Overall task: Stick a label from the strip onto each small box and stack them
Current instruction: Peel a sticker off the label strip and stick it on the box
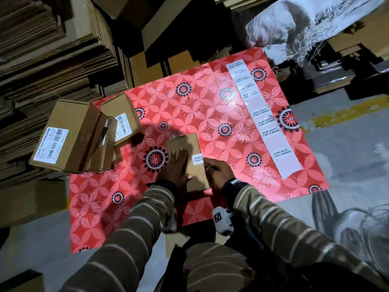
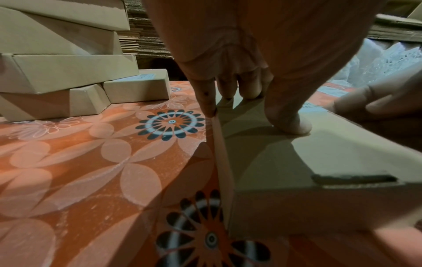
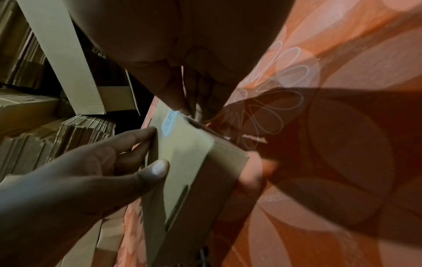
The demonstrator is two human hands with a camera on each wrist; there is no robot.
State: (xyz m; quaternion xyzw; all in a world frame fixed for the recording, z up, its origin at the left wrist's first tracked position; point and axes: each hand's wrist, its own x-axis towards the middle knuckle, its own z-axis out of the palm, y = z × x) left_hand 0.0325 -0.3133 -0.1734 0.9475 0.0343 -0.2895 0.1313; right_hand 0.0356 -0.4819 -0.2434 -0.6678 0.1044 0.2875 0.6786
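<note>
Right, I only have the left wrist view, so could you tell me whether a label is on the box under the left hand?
Observer: Yes, the head view shows a white label at the right edge of the box.
Operator: And what is the other hand doing, please?
Observer: The right hand has its fingertips at that edge beside the label, per the right wrist view.
Operator: Are labels left on the strip?
Observer: Yes, the strip, lying right of the box, holds several, with gaps.

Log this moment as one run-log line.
step: seal label going on box edge | left hand: flat on box top | right hand: pressing label at box side | label strip: on table, right
</note>
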